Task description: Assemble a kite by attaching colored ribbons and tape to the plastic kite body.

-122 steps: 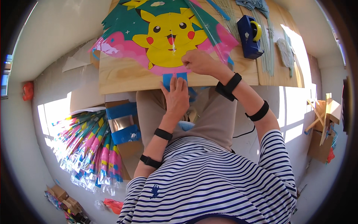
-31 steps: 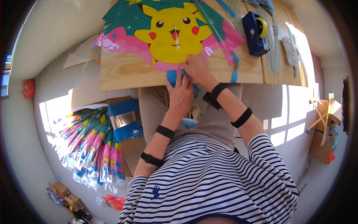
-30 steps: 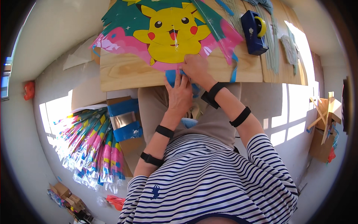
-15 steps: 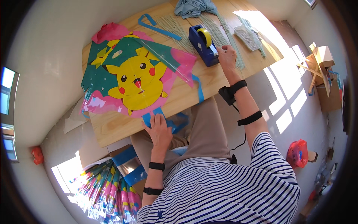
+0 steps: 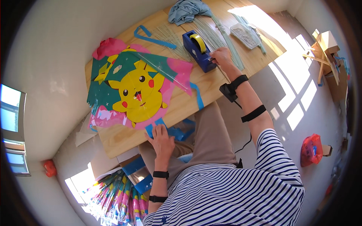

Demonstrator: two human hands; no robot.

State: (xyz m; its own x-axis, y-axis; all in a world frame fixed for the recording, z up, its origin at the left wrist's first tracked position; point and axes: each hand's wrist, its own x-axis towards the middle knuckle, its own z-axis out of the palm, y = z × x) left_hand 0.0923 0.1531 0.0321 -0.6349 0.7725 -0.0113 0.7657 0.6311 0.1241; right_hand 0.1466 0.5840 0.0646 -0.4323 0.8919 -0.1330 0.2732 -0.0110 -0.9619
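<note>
A kite (image 5: pixel 141 109) with a yellow cartoon character on green and pink sheeting lies spread on the wooden table. At its lower corner, by the table's near edge, my left hand (image 5: pixel 162 142) presses its fingers on a blue ribbon (image 5: pixel 149 130). More of that ribbon hangs past the edge. Beyond the kite's right side stands a dark blue tape dispenser (image 5: pixel 199 51) carrying a yellow-cored tape roll (image 5: pixel 198 42). My right hand (image 5: pixel 223 58) pinches at the cutter end of the dispenser, on what looks like the tape's end; the strip itself barely shows.
Thin pale sticks (image 5: pixel 211 34) lie in bundles behind the dispenser, beside a clear tray (image 5: pixel 245 35) of small pieces. A grey-blue cloth (image 5: pixel 188 11) sits at the far edge. Folded kites (image 5: pixel 117 197) are stacked low on the left; a red bag (image 5: pixel 311 150) stands on the floor at right.
My right hand has moved in to the dispenser's cutter, its fingers now closed there. My left hand stays on the blue ribbon. The whole view has shifted slightly.
</note>
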